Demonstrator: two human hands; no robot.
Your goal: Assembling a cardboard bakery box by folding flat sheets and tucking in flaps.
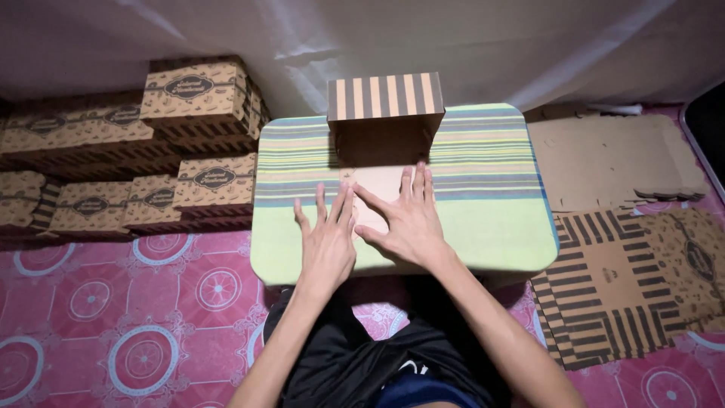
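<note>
A half-folded brown cardboard box (385,117) with a striped upright flap is standing on the small table. Finished brown patterned boxes (128,147), each with a dark oval label, are sitting stacked at left. Flat unfolded cardboard sheets (627,227) are lying at right.

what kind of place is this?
Probably a home floor workspace for folding boxes: low striped table on a pink patterned mat, finished boxes stacked left, flat cardboard blanks right, both hands pressing cardboard.

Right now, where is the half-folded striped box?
In the head view, the striped box stands at the far middle of the striped table, just beyond both flat hands, left hand and right hand.
</note>
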